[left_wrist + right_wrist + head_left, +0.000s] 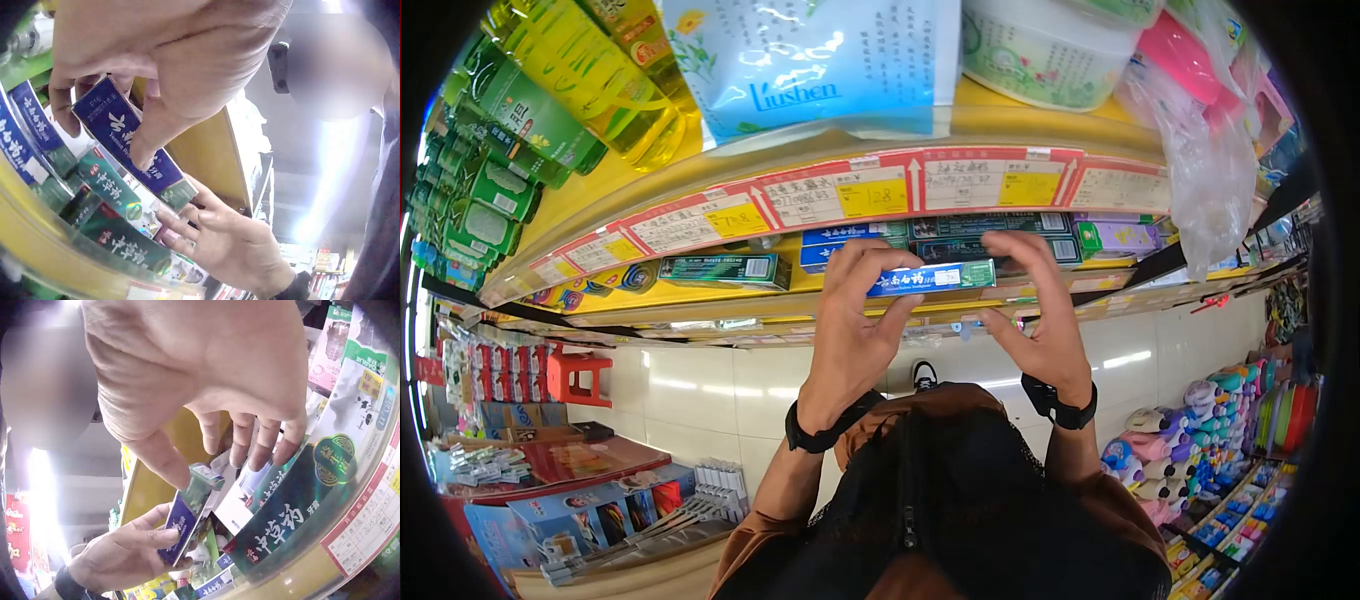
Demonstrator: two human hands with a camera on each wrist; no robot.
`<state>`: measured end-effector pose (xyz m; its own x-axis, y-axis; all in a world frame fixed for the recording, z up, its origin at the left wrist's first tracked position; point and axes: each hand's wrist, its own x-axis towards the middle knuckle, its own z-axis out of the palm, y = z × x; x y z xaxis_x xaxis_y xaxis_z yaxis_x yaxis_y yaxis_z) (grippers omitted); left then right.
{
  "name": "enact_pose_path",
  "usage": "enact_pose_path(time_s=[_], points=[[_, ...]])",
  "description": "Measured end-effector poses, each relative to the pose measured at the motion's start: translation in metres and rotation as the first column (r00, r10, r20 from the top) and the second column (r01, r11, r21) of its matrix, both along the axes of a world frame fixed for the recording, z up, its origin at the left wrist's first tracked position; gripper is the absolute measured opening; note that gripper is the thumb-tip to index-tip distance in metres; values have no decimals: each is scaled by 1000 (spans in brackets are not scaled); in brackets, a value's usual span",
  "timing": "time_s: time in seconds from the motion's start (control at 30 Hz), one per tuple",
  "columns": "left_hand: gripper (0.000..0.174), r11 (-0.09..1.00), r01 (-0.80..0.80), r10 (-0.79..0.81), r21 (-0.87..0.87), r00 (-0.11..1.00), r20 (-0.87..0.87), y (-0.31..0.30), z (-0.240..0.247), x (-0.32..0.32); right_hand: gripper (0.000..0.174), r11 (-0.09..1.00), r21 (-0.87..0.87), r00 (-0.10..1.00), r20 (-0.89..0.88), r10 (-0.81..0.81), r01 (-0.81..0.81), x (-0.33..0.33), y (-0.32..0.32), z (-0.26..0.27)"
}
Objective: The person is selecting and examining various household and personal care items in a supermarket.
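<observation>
Toothpaste box (935, 277): blue with a green end, held level and lengthwise, off the shelf (700, 297), just in front of its front edge and under the price strip (850, 195) of the shelf above.

- Left hand (850, 330): pinches the blue end, thumb below and fingers on top. The left wrist view shows the same grip on the box (125, 140). This hand carries the weight.
- Right hand (1045, 335): spread wide. The thumb tip is against the green end (203, 481), and the fingers arch over toward the stacked boxes (970, 238) without closing on anything. It acts as a guide, not a clamp.
- Neighbours: the stacked boxes sit just behind the held box. A green box (725, 268) lies alone toward the shelf's left, a purple box (1115, 238) toward its right.

Judgement on handling:
- Keep the box parallel to the front edge. A tilted end looks likely to catch the stack.
- Keep the left pinch near the end, so the fingers stay clear of the stack behind.
- Use the right thumb only to steady the box lengthwise. A push there would slide it through the left fingers.
- The right fingertips hover close above the stack, so keep them lifted to avoid knocking the top box sideways.
- Light cardboard needs only light pressure; squeezing would dent it.
</observation>
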<state>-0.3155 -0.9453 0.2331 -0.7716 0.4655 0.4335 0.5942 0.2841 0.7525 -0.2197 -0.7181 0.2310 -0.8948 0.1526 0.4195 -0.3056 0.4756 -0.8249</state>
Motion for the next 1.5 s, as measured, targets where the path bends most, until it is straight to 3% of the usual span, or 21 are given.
enact_pose_path(time_s=[0.03, 0.1, 0.17, 0.2, 0.33, 0.43, 0.5, 0.7, 0.77, 0.83, 0.97, 1.2, 1.3, 1.37, 1.5], points=[[34, 1000, 16, -17, 23, 999, 43, 4, -2, 4, 66, 997, 21, 998, -10, 68, -68, 1, -1, 2], [37, 997, 51, -55, 56, 996, 65, 12, -6, 9, 62, 999, 21, 999, -5, 43, -43, 2, -4, -2], [37, 992, 96, -99, 80, 995, 32, 19, -9, 14, 56, 987, 161, 998, -58, 39, -29, 0, -1, -10], [36, 993, 88, -88, 76, 996, -1, 23, -10, 17, 48, 991, 132, 996, -85, -9, 20, 1, -3, -7], [37, 993, 93, -88, 73, 994, -69, 31, -15, 19, 45, 947, 316, 990, -139, -13, 57, 6, 14, -8], [43, 994, 74, -67, 80, 994, -90, 39, -19, 17, 39, 922, 353, 983, -147, -113, 159, 3, 25, -6], [51, 1000, -5, 8, 26, 995, -97, 41, -19, 14, 34, 871, 378, 949, -161, -272, 314, -1, 31, -3], [62, 998, 10, -15, -62, 997, -79, 54, -27, 8, 48, 812, 471, 938, -156, -310, 346, -18, 46, -15], [64, 996, 15, -22, -84, 996, -82, 59, -29, 9, 55, 709, 558, 898, -189, -398, 431, -23, 46, -26], [62, 980, -35, -13, -196, 970, -241, 65, -30, 9, 57, 718, 550, 898, -161, -409, 426, -25, 48, -32], [56, 958, -69, 0, -279, 970, -241, 68, -40, 9, 59, 762, 464, 888, -154, -433, 452, -23, 43, -33], [50, 971, -103, 49, -216, 970, -239, 51, -37, 14, 51, 821, 289, 871, -177, -459, 492, -6, 33, -26], [43, 978, -159, 123, -136, 963, -239, 22, -35, 12, 51, 798, 321, 860, -181, -477, 510, 0, 23, -31], [43, 947, -306, 261, -101, 912, -316, -8, -33, 6, 52, 801, 326, 865, -184, -468, 503, 1, 23, -36], [67, 813, -560, 472, -160, 794, -383, -77, -29, -14, 55, 824, 263, 865, -185, -467, 501, 0, 22, -38]])
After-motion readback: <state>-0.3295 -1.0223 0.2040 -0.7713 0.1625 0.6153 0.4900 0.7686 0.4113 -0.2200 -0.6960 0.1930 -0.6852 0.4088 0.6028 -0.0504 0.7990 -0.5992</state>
